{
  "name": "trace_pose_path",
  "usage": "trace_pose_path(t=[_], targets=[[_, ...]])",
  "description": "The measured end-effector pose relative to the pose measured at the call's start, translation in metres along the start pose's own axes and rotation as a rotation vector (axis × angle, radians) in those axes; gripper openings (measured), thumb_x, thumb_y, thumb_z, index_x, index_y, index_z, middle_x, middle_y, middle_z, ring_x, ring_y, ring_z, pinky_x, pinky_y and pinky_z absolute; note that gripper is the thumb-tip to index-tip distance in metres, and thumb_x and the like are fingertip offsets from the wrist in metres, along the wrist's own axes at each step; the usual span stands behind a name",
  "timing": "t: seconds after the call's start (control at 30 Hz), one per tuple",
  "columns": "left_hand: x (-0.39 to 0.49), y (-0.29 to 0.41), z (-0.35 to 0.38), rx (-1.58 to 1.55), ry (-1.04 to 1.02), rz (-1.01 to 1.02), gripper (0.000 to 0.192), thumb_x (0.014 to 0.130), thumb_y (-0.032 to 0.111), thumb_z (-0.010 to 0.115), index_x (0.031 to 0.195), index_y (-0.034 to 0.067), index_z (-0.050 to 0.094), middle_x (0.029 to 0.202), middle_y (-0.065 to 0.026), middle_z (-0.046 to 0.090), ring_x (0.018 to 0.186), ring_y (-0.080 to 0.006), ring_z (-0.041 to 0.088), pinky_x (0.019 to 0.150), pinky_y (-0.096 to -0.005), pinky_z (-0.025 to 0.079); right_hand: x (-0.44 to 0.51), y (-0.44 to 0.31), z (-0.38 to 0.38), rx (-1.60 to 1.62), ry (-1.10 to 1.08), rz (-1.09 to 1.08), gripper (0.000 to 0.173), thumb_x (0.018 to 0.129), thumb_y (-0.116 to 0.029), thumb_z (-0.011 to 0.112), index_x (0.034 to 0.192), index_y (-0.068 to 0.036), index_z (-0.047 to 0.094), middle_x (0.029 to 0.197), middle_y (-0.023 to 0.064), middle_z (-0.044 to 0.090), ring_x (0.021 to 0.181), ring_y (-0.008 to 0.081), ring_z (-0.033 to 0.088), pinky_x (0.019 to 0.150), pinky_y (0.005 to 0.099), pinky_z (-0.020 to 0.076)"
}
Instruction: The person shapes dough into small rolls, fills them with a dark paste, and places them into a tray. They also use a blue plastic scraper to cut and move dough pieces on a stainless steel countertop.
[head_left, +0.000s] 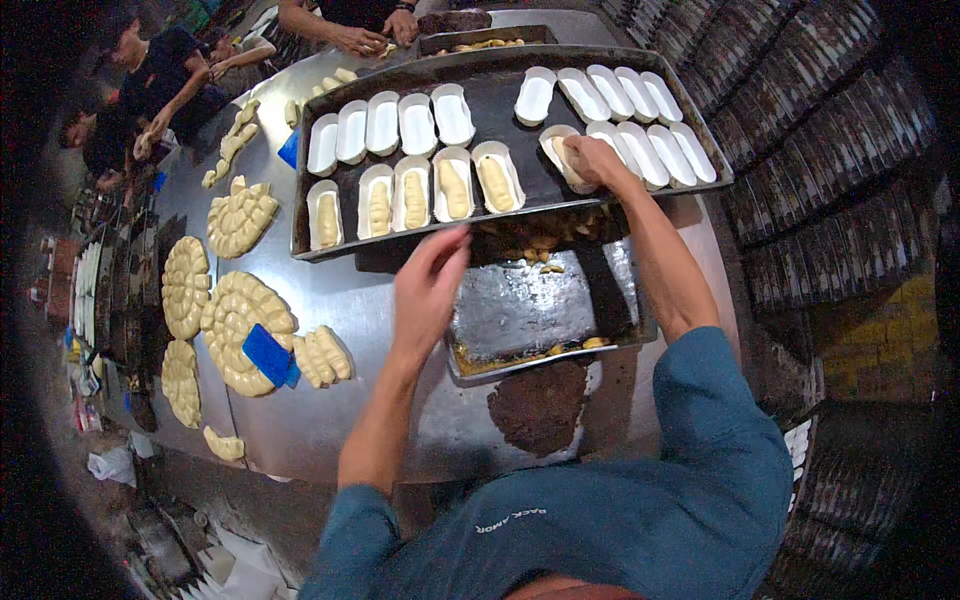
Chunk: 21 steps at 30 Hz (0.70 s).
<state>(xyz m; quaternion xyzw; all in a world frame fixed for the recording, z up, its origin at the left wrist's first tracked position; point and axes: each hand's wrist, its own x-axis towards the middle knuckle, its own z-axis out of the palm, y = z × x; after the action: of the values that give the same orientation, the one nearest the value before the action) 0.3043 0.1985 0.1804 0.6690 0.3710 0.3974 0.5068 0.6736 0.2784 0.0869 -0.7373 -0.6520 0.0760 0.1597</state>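
My right hand (595, 161) is at a white paper baking case (551, 142) near the front edge of a large dark metal tray (495, 90), its fingers on a piece of shaped dough (564, 154) inside. Whether the fingers still grip the dough is unclear. Other cases beside it and behind it hold no dough. On the tray's left half, several front cases hold shaped dough (454, 187), with unfilled cases (416, 124) behind them. My left hand (435, 274), slightly blurred, hovers just in front of the tray with its fingers bent; I see nothing in it.
Rings of dough pieces (232, 319) lie left on the steel table (300, 442), with a blue scraper (266, 355) on one. A smaller tray (525, 300) with yellowish pieces sits before me, a brown mass (541, 405) nearer. Other people's hands (364, 39) work across the table. Stacked trays (825, 150) stand right.
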Motion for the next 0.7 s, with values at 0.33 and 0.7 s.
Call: trace_pose_path(t=[0.33, 0.7], targets=[[0.209, -0.095, 0.16, 0.822, -0.103, -0.049, 0.04, 0.081, 0.025, 0.064, 0.099, -0.011, 0.061, 0.096, -0.0285, 0.067, 0.09, -0.0387, 0.068, 0.077, -0.0465, 0.054, -0.015, -0.025, -0.008, 0.189, 0.023, -0.02, 0.037, 0.078, -0.015, 0.059, 0.113, -0.005, 0.063, 0.102, 0.0261, 0.065, 0.095, 0.0423, 0.063, 0.085, 0.0485, 0.0492], [0.133, -0.009, 0.069, 0.327, 0.239, 0.183, 0.032, 0.089, 0.019, 0.06, 0.116, 0.002, 0.06, 0.094, -0.0148, 0.07, 0.075, -0.0244, 0.068, 0.067, -0.0376, 0.052, -0.001, -0.052, 0.018, 0.195, 0.092, -0.067, 0.022, 0.07, -0.015, 0.064, 0.084, 0.002, 0.066, 0.088, 0.0277, 0.065, 0.082, 0.0425, 0.066, 0.076, 0.0481, 0.0525]])
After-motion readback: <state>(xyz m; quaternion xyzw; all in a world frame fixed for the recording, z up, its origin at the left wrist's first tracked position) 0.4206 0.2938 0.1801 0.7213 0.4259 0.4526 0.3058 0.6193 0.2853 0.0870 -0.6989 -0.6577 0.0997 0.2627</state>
